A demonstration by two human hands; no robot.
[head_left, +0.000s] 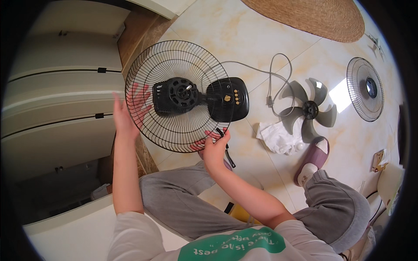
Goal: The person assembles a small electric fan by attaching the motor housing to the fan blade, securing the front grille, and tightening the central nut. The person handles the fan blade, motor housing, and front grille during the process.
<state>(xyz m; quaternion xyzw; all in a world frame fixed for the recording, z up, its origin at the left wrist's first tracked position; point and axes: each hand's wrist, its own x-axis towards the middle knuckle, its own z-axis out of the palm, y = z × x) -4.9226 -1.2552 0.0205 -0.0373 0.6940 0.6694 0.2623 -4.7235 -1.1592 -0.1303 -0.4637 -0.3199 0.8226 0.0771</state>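
Observation:
A black wire fan guard sits over the black motor housing of a desk fan, with a bare metal shaft at the centre. The fan's black base, with several gold buttons, lies to the right. Behind the guard's left side is my left hand, its fingers spread and seen through the wires. My right hand grips the guard's lower right rim, some fingers behind the wires. By its fingers a thin black strip hangs down; I cannot make out what it is.
Grey fan blades lie on the tiled floor beside crumpled white cloth or plastic and a grey power cord. The front guard is farther right. A round woven mat lies at the back; pale cabinets line the left.

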